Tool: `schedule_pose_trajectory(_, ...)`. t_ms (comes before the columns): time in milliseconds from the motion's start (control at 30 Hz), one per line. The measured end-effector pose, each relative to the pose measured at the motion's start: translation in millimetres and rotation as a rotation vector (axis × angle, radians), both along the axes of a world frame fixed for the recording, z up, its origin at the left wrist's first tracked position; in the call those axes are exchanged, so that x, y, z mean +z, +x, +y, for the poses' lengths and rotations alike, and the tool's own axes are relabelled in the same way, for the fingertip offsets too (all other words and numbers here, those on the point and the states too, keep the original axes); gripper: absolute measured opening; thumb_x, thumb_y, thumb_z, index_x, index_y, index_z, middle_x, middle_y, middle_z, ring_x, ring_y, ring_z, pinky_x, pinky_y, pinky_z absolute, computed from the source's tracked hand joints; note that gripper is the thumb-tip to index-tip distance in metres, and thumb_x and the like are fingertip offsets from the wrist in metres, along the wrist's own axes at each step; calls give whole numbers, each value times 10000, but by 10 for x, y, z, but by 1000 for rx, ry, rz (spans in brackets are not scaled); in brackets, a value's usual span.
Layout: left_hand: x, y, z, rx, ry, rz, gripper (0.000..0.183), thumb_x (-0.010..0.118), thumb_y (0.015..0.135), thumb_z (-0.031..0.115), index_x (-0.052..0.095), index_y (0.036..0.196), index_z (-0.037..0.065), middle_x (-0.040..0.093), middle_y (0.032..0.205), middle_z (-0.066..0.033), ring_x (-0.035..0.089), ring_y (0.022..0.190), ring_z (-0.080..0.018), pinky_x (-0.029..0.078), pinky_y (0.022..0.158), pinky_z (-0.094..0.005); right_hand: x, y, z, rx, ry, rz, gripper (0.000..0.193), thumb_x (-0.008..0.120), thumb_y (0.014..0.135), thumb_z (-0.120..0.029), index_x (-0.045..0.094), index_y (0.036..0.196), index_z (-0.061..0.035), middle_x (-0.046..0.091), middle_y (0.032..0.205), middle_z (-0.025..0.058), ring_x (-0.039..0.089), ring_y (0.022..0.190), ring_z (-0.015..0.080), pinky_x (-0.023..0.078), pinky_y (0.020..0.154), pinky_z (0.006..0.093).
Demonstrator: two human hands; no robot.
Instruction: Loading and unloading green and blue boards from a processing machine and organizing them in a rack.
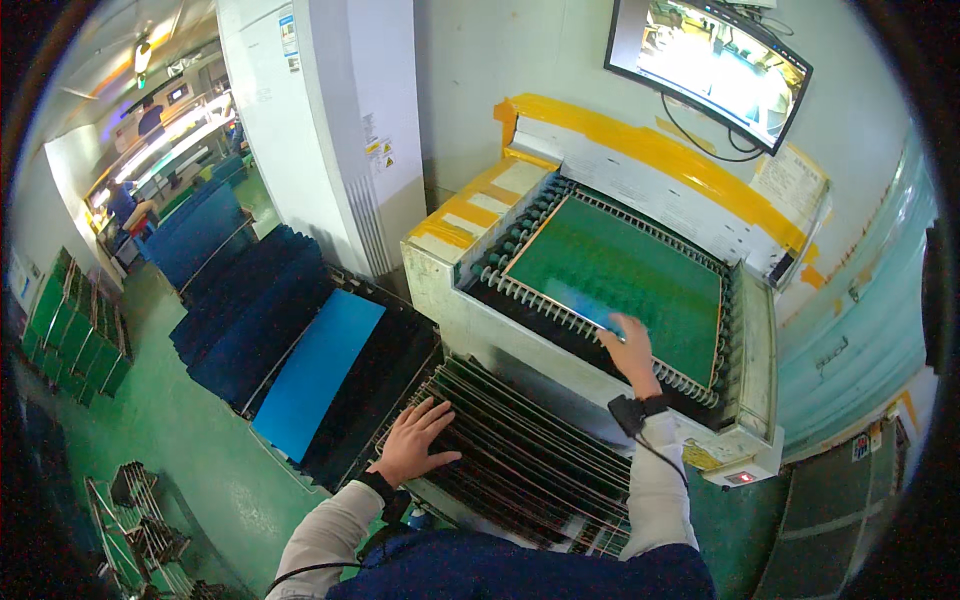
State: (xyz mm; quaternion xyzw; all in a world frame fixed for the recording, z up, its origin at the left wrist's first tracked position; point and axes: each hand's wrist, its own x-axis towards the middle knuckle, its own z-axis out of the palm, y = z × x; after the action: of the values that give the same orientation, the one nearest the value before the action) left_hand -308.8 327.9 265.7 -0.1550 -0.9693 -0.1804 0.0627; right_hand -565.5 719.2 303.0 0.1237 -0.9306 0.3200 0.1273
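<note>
A green panel (620,270) with a copper-coloured rim lies flat on the rollers of a pale machine. My right hand (630,352) is at its near edge, fingers bent and close together over the rim; the fingertips are partly hidden. Below the machine stands a rack (530,440) holding several dark, thin panels on edge in rows. My left hand (412,442) rests on the left end of this rack, its fingers spread and holding nothing.
The pale machine (590,375) with yellow tape stands ahead, under a wall screen (715,60). Left are dark-blue panel stacks (250,310), a bright blue sheet (320,370) and a rack of green panels (75,325). A metal frame (140,510) stands lower left; a dark grey panel (830,520), lower right.
</note>
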Motion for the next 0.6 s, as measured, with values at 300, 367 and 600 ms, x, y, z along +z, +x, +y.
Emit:
schedule_pose_trajectory(300, -116, -11, -49, 23, 37, 13, 696, 652, 875, 569, 564, 1387, 107, 455, 1523, -65, 355, 1438, -312, 278, 1174, -495, -338, 987, -390, 328, 30, -547, 485, 664, 934, -420, 686, 1157, 11, 719, 1126, 132, 660, 1039, 196, 510, 891, 338)
schedule_pose_trajectory(367, -127, 26, -96, 39, 38, 13, 696, 677, 862, 557, 567, 1382, 108, 461, 1516, -72, 359, 1434, -320, 295, 1165, -501, -352, 1114, -438, 317, 202, -642, 540, 664, 917, -482, 691, 1172, -6, 718, 1136, 145, 669, 1046, 225, 508, 905, 355)
schedule_pose_trajectory(600, -162, -36, -41, 13, 65, 30, 689, 660, 869, 565, 581, 1369, 98, 482, 1500, -69, 368, 1428, -317, 285, 1166, -489, -1005, 1186, -278, 204, -51, -576, 656, 635, 863, -659, 747, 1042, -38, 736, 920, 178, 706, 874, 314, 520, 808, 399)
